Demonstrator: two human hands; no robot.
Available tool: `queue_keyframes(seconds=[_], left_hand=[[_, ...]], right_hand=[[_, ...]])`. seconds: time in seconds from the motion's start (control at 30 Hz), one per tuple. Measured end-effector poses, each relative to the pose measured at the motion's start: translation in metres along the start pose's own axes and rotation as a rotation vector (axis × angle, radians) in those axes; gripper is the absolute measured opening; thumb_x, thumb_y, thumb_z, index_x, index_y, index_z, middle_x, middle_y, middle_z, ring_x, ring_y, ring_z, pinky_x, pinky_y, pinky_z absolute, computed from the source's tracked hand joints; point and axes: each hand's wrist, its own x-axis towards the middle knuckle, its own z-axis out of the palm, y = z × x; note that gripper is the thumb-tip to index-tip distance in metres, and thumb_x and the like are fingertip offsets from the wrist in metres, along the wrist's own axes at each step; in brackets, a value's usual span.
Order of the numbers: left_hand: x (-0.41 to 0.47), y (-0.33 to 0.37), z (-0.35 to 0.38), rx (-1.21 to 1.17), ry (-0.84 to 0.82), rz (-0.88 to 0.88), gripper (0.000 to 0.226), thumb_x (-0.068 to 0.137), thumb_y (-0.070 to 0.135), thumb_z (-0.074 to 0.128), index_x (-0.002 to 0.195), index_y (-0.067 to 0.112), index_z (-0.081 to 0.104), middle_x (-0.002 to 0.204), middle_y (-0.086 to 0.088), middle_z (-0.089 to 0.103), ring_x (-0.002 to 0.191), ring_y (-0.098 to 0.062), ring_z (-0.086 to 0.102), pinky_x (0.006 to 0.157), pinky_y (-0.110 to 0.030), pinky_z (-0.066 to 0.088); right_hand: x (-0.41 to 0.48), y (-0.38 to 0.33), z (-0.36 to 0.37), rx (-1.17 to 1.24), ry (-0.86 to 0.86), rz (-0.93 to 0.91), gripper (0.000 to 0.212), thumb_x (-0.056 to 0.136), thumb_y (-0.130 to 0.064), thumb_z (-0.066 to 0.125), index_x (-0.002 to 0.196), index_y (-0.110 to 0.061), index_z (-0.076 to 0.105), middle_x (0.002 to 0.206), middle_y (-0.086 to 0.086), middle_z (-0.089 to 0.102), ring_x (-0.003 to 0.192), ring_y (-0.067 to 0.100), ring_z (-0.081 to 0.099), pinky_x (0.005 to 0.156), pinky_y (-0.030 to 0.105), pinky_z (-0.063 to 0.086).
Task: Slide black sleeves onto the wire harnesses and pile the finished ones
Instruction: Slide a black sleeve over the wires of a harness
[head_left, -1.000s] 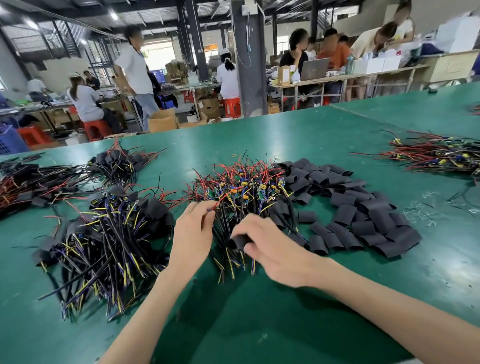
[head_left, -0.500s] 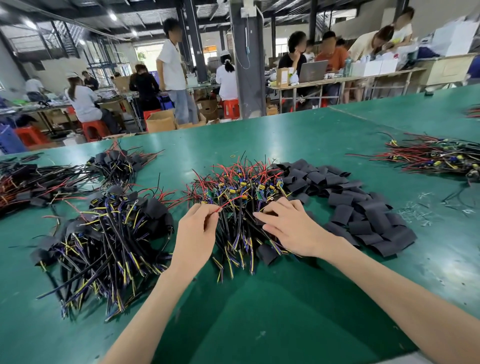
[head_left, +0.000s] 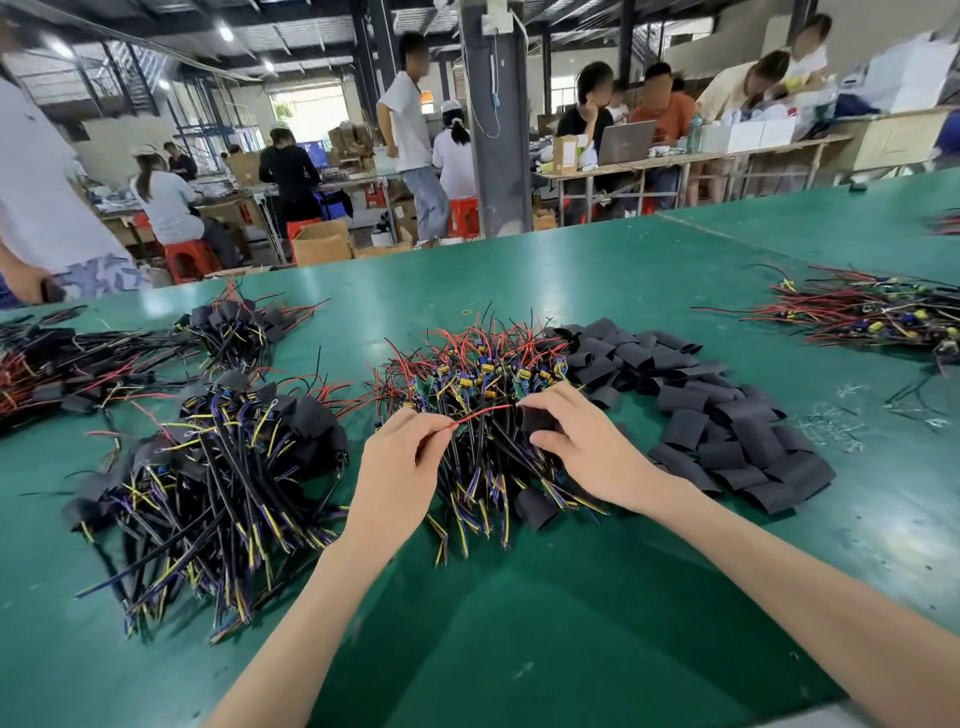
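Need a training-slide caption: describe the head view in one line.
Left hand pinches a red wire, right hand holds a black sleeve over the wire pile.

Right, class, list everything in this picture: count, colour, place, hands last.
table: one, green, under everything.
bare harness pile: one, red and black, centre.
loose sleeves: many, black, right of centre.
sleeved harness piles: several, mostly black, left side.
far harness pile: one, mostly red, far right.
red wire: one, between the hands.
held sleeve: one, black, at right hand.
workers: several, background benches.
left hand: pinches the red wire.
right hand: grips the held sleeve.
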Motion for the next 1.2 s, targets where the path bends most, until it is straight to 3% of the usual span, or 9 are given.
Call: queue_keyframes(seconds=[0.3, 0.4, 0.5, 0.57, 0.67, 0.83, 0.97, 1.13, 1.2], left_hand=[[-0.001, 0.002, 0.0, -0.034, -0.008, 0.039, 0.008, 0.087, 0.003, 0.065, 0.09, 0.006, 0.072, 0.076, 0.009, 0.055, 0.073, 0.004, 0.051, 0.068, -0.005, 0.034], [-0.001, 0.001, 0.001, -0.025, -0.018, 0.043, 0.008, 0.086, 0.003, 0.065, 0.09, 0.006, 0.073, 0.076, 0.007, 0.055, 0.072, 0.003, 0.05, 0.067, -0.006, 0.034], [-0.001, 0.001, 0.002, -0.018, -0.031, 0.054, 0.009, 0.086, 0.004, 0.066, 0.09, 0.006, 0.073, 0.077, -0.001, 0.059, 0.07, -0.008, 0.05, 0.066, -0.01, 0.037], [-0.002, 0.001, 0.001, -0.017, -0.035, 0.053, 0.009, 0.086, 0.004, 0.066, 0.091, 0.006, 0.073, 0.077, -0.002, 0.06, 0.066, -0.01, 0.05, 0.065, -0.011, 0.037], [-0.002, 0.001, 0.001, -0.006, -0.037, 0.053, 0.01, 0.086, 0.004, 0.065, 0.092, 0.006, 0.074, 0.076, -0.002, 0.058, 0.063, -0.006, 0.048, 0.064, -0.008, 0.035], [-0.001, 0.001, 0.002, 0.021, -0.028, 0.048, 0.011, 0.085, 0.001, 0.066, 0.092, 0.004, 0.074, 0.075, -0.008, 0.058, 0.062, -0.018, 0.05, 0.062, -0.015, 0.034], [-0.002, 0.003, 0.0, 0.062, -0.027, 0.084, 0.012, 0.085, 0.0, 0.066, 0.093, 0.005, 0.074, 0.074, -0.004, 0.055, 0.061, -0.013, 0.044, 0.063, -0.014, 0.031], [-0.005, 0.01, 0.002, 0.08, -0.065, 0.14, 0.015, 0.087, 0.004, 0.064, 0.099, 0.009, 0.073, 0.077, 0.002, 0.052, 0.064, -0.007, 0.042, 0.064, -0.019, 0.037], [-0.007, 0.013, 0.005, 0.018, -0.073, 0.125, 0.021, 0.087, 0.005, 0.065, 0.107, 0.011, 0.069, 0.082, 0.003, 0.057, 0.071, -0.009, 0.052, 0.071, -0.024, 0.044]], right_hand=[[-0.001, -0.002, -0.002, 0.065, 0.03, 0.048, 0.033, 0.094, -0.007, 0.054, 0.126, -0.008, 0.05, 0.108, -0.003, 0.044, 0.096, 0.009, 0.043, 0.084, 0.005, 0.028], [-0.001, -0.004, -0.003, 0.099, 0.038, 0.051, 0.033, 0.093, -0.006, 0.054, 0.125, -0.011, 0.051, 0.109, -0.003, 0.046, 0.099, 0.015, 0.049, 0.095, 0.021, 0.036], [-0.002, -0.006, -0.004, 0.14, 0.057, 0.046, 0.033, 0.092, -0.004, 0.055, 0.124, -0.011, 0.052, 0.11, -0.003, 0.047, 0.104, 0.015, 0.05, 0.099, 0.027, 0.037], [-0.002, -0.006, -0.004, 0.15, 0.069, 0.049, 0.034, 0.092, -0.004, 0.056, 0.124, -0.011, 0.052, 0.111, -0.002, 0.047, 0.104, 0.015, 0.05, 0.099, 0.024, 0.037], [-0.002, -0.007, -0.005, 0.144, 0.095, 0.034, 0.033, 0.091, -0.004, 0.057, 0.123, -0.011, 0.053, 0.11, -0.003, 0.047, 0.101, 0.012, 0.049, 0.09, 0.007, 0.032], [-0.002, -0.009, -0.005, 0.143, 0.128, -0.001, 0.034, 0.088, -0.001, 0.06, 0.121, -0.007, 0.055, 0.108, 0.002, 0.05, 0.101, 0.014, 0.049, 0.093, 0.016, 0.034], [-0.003, -0.007, -0.006, 0.058, 0.135, -0.034, 0.033, 0.088, -0.001, 0.06, 0.12, -0.006, 0.056, 0.11, 0.005, 0.05, 0.102, 0.014, 0.047, 0.09, 0.005, 0.028], [-0.004, -0.007, 0.001, -0.32, 0.115, -0.195, 0.032, 0.085, -0.008, 0.065, 0.116, -0.004, 0.06, 0.111, 0.011, 0.057, 0.104, 0.03, 0.049, 0.094, 0.036, 0.034], [-0.005, -0.012, 0.005, -0.428, 0.127, -0.273, 0.033, 0.083, -0.011, 0.067, 0.115, -0.005, 0.06, 0.107, 0.009, 0.058, 0.101, 0.029, 0.049, 0.091, 0.036, 0.033]])
